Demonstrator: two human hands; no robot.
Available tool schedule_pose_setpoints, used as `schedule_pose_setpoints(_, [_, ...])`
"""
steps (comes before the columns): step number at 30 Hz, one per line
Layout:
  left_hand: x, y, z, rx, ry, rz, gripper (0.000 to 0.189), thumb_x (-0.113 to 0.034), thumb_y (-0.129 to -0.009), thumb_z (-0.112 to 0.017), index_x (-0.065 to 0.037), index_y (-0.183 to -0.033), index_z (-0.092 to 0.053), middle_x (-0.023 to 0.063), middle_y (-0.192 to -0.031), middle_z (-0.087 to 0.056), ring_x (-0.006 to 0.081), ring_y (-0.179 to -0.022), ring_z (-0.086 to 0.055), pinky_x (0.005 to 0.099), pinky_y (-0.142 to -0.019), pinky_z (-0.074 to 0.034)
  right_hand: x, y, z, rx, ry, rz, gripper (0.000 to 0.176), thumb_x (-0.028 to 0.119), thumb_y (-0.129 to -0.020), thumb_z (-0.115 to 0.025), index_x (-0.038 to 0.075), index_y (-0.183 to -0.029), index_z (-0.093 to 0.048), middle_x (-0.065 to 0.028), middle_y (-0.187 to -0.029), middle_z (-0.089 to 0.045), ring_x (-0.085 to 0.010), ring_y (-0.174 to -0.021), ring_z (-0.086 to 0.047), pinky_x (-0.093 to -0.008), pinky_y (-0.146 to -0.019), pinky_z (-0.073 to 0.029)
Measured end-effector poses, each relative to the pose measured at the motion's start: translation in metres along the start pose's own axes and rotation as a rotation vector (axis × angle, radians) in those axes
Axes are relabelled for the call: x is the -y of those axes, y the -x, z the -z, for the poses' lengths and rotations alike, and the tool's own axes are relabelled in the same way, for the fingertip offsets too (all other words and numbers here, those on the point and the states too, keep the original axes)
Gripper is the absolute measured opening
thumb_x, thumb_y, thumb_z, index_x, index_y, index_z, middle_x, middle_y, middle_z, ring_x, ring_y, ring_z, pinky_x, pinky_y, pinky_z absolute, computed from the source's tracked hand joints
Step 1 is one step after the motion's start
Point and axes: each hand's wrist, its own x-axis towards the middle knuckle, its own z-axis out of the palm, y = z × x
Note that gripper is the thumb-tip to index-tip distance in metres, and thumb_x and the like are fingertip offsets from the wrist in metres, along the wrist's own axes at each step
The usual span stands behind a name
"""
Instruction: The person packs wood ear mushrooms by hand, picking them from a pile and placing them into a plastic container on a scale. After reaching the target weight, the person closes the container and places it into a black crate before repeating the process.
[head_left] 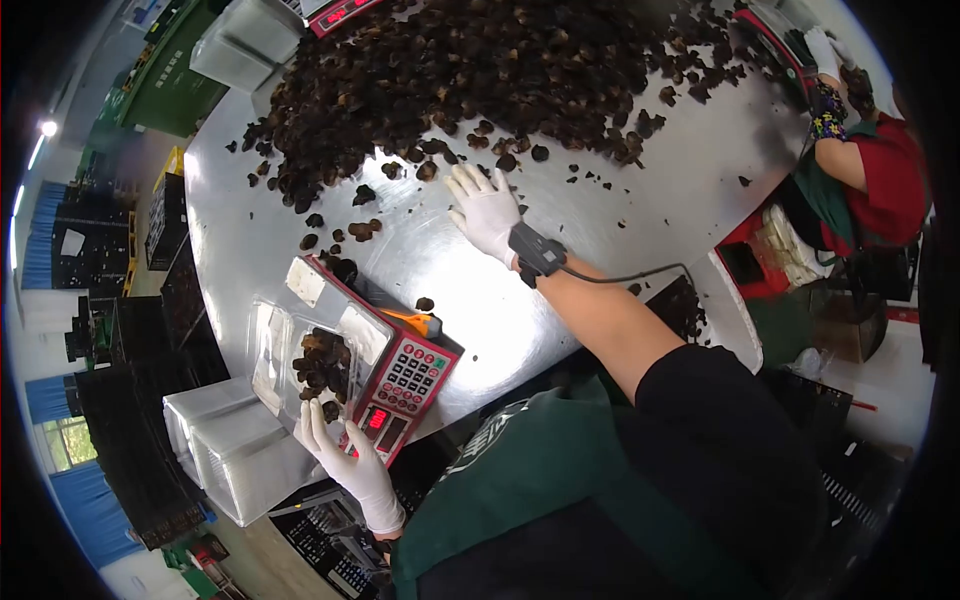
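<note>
My left hand [345, 455], in a white glove, is at the near edge of an open clear plastic box [268, 360]. Its fingers are apart beside dark brown pieces [322, 365] in the box, which rests on a red scale [415, 375] with a keypad and lit display. My right hand [487, 212], also gloved, lies palm down with spread fingers on the metal table [600, 230], just short of a large heap of dark pieces [460, 70]. A wrist device with a cable sits on that arm.
Stacked clear boxes [245, 460] stand left of the scale. An orange-handled tool [415, 322] lies behind its keypad. Another person [885, 180] in red works at the right with a second scale [775, 45]. A white-rimmed bin [735, 310] adjoins the table's right edge.
</note>
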Motion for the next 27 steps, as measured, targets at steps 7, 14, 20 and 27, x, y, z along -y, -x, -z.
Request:
schedule_pose_setpoints(7, [0.001,-0.003,0.003,-0.021,0.037,-0.007,0.054,0.011,-0.086,-0.057,0.003,-0.139,-0.05,0.0215,-0.142,-0.048,0.0385,-0.131,-0.045,0.0476,-0.111,-0.035,-0.056,0.1,0.062,0.085,0.061,-0.263,0.064,0.037,-0.096,-0.053,0.007,-0.151,-0.039,-0.0142,-0.158,-0.036,-0.0286,-0.148,-0.03,-0.052,-0.12,-0.023])
schedule_pose_setpoints(14, [-0.005,0.011,0.0,-0.087,0.065,0.023,0.054,0.012,-0.086,-0.056,0.003,-0.139,-0.051,0.0213,-0.14,-0.051,0.0375,-0.133,-0.047,0.0464,-0.112,-0.036,-0.143,0.19,0.113,0.018,0.233,-0.533,0.065,0.029,-0.093,-0.058,0.006,-0.15,-0.038,-0.0167,-0.158,-0.035,-0.0333,-0.147,-0.03,-0.0535,-0.119,-0.022])
schedule_pose_setpoints(20, [-0.032,0.023,-0.016,-0.123,0.109,-0.174,0.047,0.016,-0.082,-0.054,0.004,-0.127,-0.062,0.0205,-0.128,-0.061,0.036,-0.119,-0.059,0.0436,-0.1,-0.047,-0.086,0.098,0.075,0.17,0.045,-0.212,0.068,0.035,-0.093,-0.059,0.006,-0.15,-0.038,-0.0163,-0.16,-0.032,-0.0342,-0.149,-0.026,-0.0514,-0.121,-0.02])
schedule_pose_setpoints(27, [-0.024,0.054,-0.091,0.344,0.31,-0.349,0.052,0.016,-0.075,-0.059,-0.004,-0.123,-0.065,0.0163,-0.117,-0.066,0.0318,-0.106,-0.065,0.0377,-0.09,-0.053,-0.128,0.124,0.098,0.124,0.058,-0.382,0.073,0.041,-0.095,-0.056,0.009,-0.156,-0.031,-0.0142,-0.162,-0.028,-0.0291,-0.151,-0.024,-0.052,-0.122,-0.017])
